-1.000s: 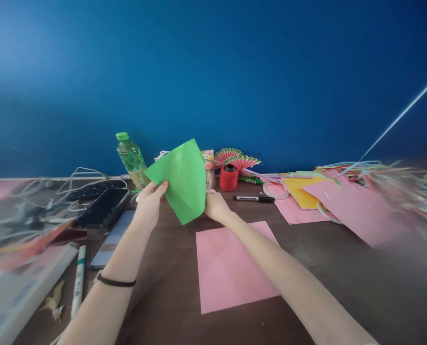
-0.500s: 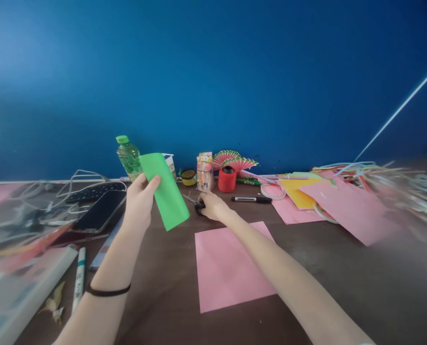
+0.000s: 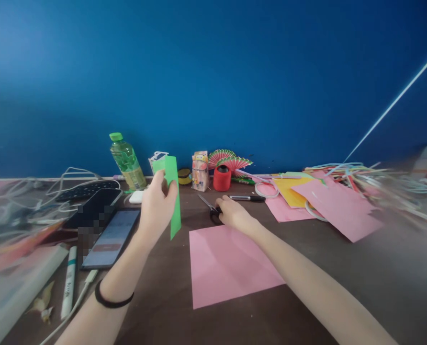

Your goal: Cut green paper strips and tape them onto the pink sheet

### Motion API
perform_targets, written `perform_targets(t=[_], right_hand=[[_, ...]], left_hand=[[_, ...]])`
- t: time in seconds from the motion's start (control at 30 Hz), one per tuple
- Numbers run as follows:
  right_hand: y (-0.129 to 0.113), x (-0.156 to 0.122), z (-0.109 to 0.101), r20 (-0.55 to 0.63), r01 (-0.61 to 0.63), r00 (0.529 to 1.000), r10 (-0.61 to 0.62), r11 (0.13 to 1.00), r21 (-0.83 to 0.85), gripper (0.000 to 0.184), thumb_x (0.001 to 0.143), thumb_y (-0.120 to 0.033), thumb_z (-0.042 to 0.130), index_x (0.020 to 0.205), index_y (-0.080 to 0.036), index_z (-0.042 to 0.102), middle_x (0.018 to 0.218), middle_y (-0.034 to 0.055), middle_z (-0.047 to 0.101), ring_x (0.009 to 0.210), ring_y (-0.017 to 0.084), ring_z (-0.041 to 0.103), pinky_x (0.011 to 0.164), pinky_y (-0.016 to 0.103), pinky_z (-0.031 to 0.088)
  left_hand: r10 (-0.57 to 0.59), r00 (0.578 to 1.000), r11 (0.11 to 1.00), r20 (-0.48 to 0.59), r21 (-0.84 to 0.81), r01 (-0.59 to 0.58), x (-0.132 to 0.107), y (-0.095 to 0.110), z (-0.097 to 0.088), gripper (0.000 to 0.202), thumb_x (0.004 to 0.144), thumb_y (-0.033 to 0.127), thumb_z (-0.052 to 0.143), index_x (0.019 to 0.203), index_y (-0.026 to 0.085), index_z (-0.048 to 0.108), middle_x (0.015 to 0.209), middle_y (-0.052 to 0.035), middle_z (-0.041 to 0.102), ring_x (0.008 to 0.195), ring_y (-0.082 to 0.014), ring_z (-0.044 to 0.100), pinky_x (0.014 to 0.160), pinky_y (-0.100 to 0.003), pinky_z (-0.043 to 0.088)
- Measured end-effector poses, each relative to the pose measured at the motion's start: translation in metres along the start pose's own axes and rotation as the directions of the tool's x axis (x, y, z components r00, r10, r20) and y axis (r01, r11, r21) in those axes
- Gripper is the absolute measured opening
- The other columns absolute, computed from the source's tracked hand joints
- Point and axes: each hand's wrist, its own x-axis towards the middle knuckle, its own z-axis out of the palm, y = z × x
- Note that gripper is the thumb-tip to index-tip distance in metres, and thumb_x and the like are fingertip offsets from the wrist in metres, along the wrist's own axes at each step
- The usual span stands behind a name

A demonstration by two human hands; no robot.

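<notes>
My left hand (image 3: 156,203) is closed on a folded sheet of green paper (image 3: 175,206), thumb on one side. The paper stands nearly upright above the table, its narrow edge turned toward me. My right hand (image 3: 234,212) grips the black handles of a pair of scissors (image 3: 209,206) low over the table; the blades point away and to the left. Just in front of the scissors, under my right forearm, lies a square pink sheet of paper (image 3: 220,268).
Behind my hands stand a green-capped bottle (image 3: 129,163), a red roll (image 3: 221,178) and pleated paper fans (image 3: 235,163). A black marker (image 3: 247,198) lies by my right hand. Phones (image 3: 111,239) and cables are at left, coloured papers (image 3: 335,206) at right.
My right hand has drawn the scissors slightly right and nearer to me. My left hand has turned the green paper from its broad face to edge-on. The view has shifted slightly.
</notes>
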Motion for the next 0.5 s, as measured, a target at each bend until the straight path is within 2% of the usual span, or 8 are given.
perform_targets(t=[0.13, 0.3, 0.4, 0.5], right_hand=[[-0.003, 0.001, 0.006, -0.021, -0.035, 0.999, 0.035, 0.999, 0.007, 0.030, 0.076, -0.027, 0.049, 0.104, -0.014, 0.050, 0.105, 0.0146, 0.057, 0.096, 0.027, 0.055, 0.071, 0.032, 0.041], [-0.010, 0.000, 0.002, 0.015, -0.035, 0.999, 0.035, 0.999, 0.009, 0.037, 0.072, -0.016, 0.052, 0.108, -0.008, 0.050, 0.102, 0.0197, 0.060, 0.093, 0.030, 0.057, 0.071, 0.032, 0.041], [-0.006, -0.004, -0.003, 0.014, -0.016, 1.000, 0.016, 0.999, 0.033, 0.045, 0.073, -0.012, 0.049, 0.118, -0.006, 0.046, 0.103, 0.0203, 0.060, 0.093, 0.028, 0.058, 0.071, 0.031, 0.041], [0.001, -0.010, -0.006, -0.004, 0.021, 1.000, -0.021, 0.998, 0.059, 0.048, 0.075, -0.011, 0.046, 0.123, -0.007, 0.043, 0.102, 0.0183, 0.060, 0.097, 0.027, 0.057, 0.076, 0.031, 0.041]], left_hand=[[0.022, 0.998, 0.999, 0.053, 0.022, -0.023, -0.004, -0.001, 0.007, 0.014, 0.078, 0.026, 0.044, 0.088, 0.019, 0.051, 0.056, 0.0050, 0.045, 0.048, -0.0108, 0.041, 0.051, -0.023, 0.029], [-0.004, 0.994, 1.000, 0.105, 0.014, 0.003, -0.009, -0.002, 0.015, 0.016, 0.079, 0.026, 0.042, 0.091, 0.020, 0.050, 0.050, 0.0080, 0.035, 0.042, -0.0096, 0.034, 0.048, -0.022, 0.027], [-0.041, 0.991, 0.999, 0.130, 0.020, 0.039, -0.011, -0.003, 0.020, 0.014, 0.078, 0.026, 0.043, 0.089, 0.021, 0.050, 0.049, 0.0076, 0.038, 0.043, -0.0107, 0.038, 0.048, -0.022, 0.028], [-0.118, 0.974, 0.990, 0.194, -0.051, 0.130, -0.013, -0.006, 0.025, 0.018, 0.076, 0.028, 0.043, 0.092, 0.022, 0.048, 0.052, 0.0070, 0.046, 0.041, -0.0115, 0.046, 0.047, -0.023, 0.032]])
